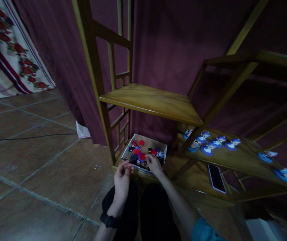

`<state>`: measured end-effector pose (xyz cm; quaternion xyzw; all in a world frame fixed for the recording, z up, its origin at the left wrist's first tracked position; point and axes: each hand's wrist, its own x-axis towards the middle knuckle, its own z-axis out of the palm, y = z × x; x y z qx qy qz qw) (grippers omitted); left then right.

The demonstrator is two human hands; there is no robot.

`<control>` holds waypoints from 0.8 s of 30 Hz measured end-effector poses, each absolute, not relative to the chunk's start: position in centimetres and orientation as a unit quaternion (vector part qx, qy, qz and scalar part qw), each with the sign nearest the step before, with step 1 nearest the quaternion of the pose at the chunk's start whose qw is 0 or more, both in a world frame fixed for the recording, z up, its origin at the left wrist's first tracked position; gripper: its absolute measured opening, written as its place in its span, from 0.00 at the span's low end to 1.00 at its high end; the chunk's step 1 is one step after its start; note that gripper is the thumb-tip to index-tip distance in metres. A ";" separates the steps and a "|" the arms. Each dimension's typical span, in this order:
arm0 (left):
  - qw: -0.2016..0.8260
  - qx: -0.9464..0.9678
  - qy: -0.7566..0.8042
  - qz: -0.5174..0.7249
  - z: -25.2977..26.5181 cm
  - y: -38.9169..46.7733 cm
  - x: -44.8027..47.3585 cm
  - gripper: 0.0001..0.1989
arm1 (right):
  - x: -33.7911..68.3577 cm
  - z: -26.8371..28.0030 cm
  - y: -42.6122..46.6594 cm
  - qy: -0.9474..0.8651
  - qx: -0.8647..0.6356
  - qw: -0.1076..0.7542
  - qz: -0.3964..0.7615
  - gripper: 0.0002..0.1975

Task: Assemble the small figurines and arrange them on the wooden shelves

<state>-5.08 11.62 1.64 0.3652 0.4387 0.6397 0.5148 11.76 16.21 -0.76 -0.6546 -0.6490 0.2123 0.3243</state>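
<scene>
A shallow cardboard box (161, 147) with pale sides sits on the lowest shelf. Inside lie small figurines (160, 154) with red, blue and black round bases, jumbled together. My right hand (154, 164) reaches over the box's front right side, its fingertips pinched together among the figurines; what is between them is too small to make out. Just outside the front left corner is my left hand (122, 176), palm turned inward, with loosely bent fingers slightly apart and nothing visible in them. A dark band (110, 220) circles my left wrist.
Several blue-based figurines (218, 142) stand on the right-hand shelf. Below them a phone (216, 178) lies on the lower board. A wooden shelf (150, 100) overhangs the box, and a wooden post (90, 67) rises at its left. A cable (32, 137) crosses the tiled floor.
</scene>
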 end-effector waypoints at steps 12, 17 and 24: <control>0.499 0.456 0.453 0.582 1.7 10.7 -5.0 0.14 | 10.1 -4.7 22.1 -0.671 -0.706 0.146 0.172 0.19; 0.501 0.457 0.457 0.576 1.7 11.0 -4.9 0.14 | 12.3 -4.5 22.0 -0.668 -0.715 0.127 0.161 0.18; 0.492 0.436 0.466 0.593 2.2 11.0 -4.7 0.14 | 10.4 -3.9 22.8 -0.706 -0.677 0.145 0.147 0.18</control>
